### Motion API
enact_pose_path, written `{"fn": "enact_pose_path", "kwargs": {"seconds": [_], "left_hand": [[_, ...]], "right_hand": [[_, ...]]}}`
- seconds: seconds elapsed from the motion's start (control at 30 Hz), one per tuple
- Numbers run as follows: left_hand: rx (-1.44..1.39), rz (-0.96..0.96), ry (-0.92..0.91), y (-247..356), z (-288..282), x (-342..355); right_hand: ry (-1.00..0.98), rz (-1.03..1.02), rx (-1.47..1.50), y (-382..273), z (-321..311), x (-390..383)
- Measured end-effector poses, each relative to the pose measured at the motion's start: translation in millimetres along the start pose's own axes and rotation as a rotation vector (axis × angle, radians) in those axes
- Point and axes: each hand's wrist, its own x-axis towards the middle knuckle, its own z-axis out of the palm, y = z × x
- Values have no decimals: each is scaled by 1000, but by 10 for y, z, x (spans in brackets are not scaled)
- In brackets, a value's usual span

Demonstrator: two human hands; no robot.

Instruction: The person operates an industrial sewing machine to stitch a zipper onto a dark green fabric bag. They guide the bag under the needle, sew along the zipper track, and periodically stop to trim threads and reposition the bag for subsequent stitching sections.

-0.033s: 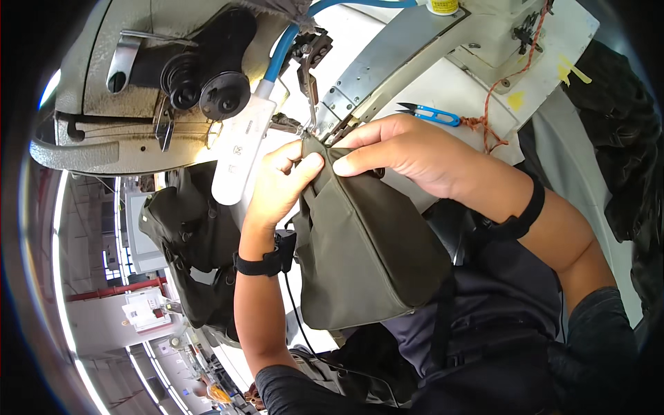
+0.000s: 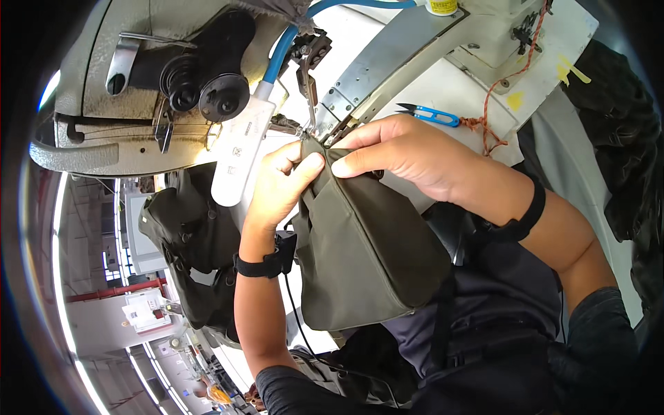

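Note:
An olive-green fabric bag piece (image 2: 366,242) hangs from both my hands, its seam running down toward my lap. My left hand (image 2: 280,180) pinches its upper edge between thumb and fingers. Close beside it, my right hand (image 2: 401,152) grips the same edge on the other side of the seam. The held edge lies at the needle area of a sewing machine (image 2: 104,104); my fingers partly hide where cloth and machine meet. Blue thread snips (image 2: 429,114) lie on the machine table, just beyond my right hand, tied to an orange cord (image 2: 490,104).
A white lamp (image 2: 242,149) on a blue flexible neck (image 2: 282,52) hangs left of the needle area. Dark green fabric pieces (image 2: 197,242) are heaped at the left; more dark cloth (image 2: 615,124) lies at the far right. A metal bed plate (image 2: 394,52) extends behind my hands.

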Motion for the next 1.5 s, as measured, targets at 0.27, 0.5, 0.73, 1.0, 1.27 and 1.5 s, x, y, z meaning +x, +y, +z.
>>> {"fn": "enact_pose_path", "kwargs": {"seconds": [0.27, 0.5, 0.73, 1.0, 1.27, 1.5], "left_hand": [[-7, -16, -44, 77, 59, 20], [-9, -64, -51, 139, -8, -20], [-36, 11, -24, 137, 96, 14], [-7, 46, 14, 137, 106, 53], [257, 59, 31, -195, -186, 124], [257, 34, -43, 186, -191, 125]], "right_hand": [[76, -41, -5, 47, -33, -18], [34, 61, 131, -57, 54, -14], [76, 48, 159, -42, 44, 22], [82, 26, 159, -40, 49, 49], [173, -120, -409, -143, 99, 48], [365, -828, -1528, -570, 132, -11]]}}
